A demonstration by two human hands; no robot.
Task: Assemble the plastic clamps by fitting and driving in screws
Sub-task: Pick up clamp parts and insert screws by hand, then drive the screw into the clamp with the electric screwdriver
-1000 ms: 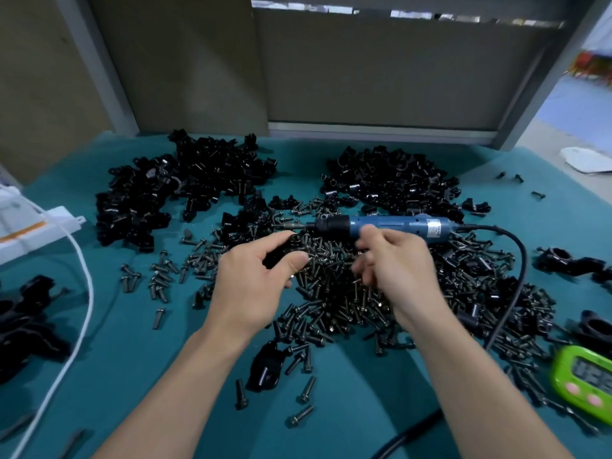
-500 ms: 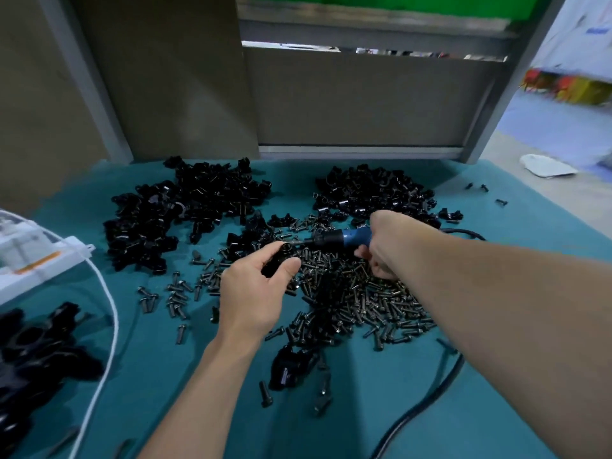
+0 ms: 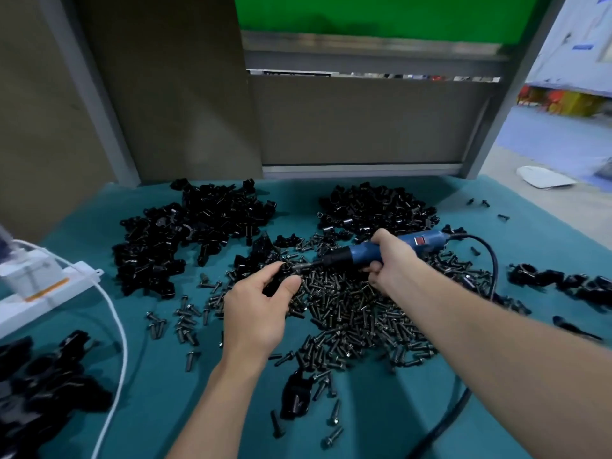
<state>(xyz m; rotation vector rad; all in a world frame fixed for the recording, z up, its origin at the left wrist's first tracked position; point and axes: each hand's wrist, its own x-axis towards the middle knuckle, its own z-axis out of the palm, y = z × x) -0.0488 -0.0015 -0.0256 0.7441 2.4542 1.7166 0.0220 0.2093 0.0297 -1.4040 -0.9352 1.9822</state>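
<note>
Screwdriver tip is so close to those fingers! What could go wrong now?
1. The screwdriver's bit meets the small clamp that the left hand pinches. If the bit slips, it could jab those fingertips.
2. Only fingertips hold the clamp, so it might twist or pop out into the screws below.
3. The cord loops over the screws near the right hand and may drag some away.

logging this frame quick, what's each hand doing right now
Left hand: closed, pinching a black plastic clamp between thumb and fingers.
Right hand: closed around the blue electric screwdriver.
</note>
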